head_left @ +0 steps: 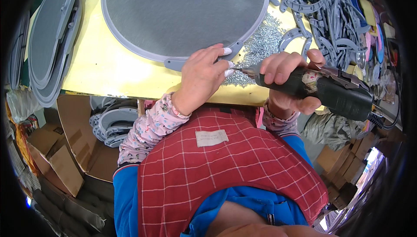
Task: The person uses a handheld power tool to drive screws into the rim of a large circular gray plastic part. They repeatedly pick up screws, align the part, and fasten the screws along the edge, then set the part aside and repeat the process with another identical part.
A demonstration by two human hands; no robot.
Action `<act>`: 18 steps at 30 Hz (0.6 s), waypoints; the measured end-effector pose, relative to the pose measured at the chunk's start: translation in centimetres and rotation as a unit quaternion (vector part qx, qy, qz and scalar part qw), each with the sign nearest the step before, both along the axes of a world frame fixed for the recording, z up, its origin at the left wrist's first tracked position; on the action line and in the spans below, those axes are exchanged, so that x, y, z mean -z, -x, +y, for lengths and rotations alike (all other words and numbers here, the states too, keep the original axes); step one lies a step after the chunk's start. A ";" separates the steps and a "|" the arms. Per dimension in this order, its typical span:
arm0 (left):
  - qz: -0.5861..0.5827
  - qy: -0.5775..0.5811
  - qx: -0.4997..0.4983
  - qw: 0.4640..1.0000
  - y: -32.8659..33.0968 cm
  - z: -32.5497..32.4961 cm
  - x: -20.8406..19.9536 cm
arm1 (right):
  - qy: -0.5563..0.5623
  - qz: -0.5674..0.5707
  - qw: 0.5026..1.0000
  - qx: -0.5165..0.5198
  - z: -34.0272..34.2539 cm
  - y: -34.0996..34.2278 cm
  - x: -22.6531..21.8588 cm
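Observation:
In my right hand (pixel 282 74) is a black corded electric screwdriver (pixel 341 99), lying almost level with its bit pointing left. The bit's tip meets the white-wrapped fingertips of my left hand (pixel 202 74), which are pinched together; whatever is between them is too small to make out. Another wrapped finger of that hand rests on a curved grey plastic piece (pixel 174 64) along the near rim of a large round grey mesh panel (pixel 186 11). My left hand covers the middle of this curved piece.
Loose small screws (pixel 265 39) are heaped right of the panel on the yellow tabletop (pixel 93 69). Beyond them lies a pile of curved grey pieces (pixel 334 24). Finished-looking round panels (pixel 50 33) lean at the left. Below the table edge, a cardboard box (pixel 80 128) holds grey parts.

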State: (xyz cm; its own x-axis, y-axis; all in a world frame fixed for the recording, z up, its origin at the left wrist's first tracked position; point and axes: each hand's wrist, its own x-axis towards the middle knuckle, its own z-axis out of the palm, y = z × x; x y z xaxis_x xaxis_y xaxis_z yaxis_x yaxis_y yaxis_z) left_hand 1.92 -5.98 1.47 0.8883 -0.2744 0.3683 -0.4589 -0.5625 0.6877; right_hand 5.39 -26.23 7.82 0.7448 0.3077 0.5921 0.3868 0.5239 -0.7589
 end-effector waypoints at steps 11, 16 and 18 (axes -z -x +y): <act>-0.011 -0.013 0.015 1.000 -0.2 0.2 -0.1 | 0.061 -0.013 0.998 0.015 1.3 0.5 -0.3; 0.000 0.004 0.017 1.000 -0.2 0.3 -0.3 | 0.065 0.001 0.998 0.016 1.5 0.9 -0.3; 0.001 0.006 0.018 1.000 -0.2 0.3 -0.4 | 0.038 -0.004 0.999 0.013 1.5 0.9 -0.3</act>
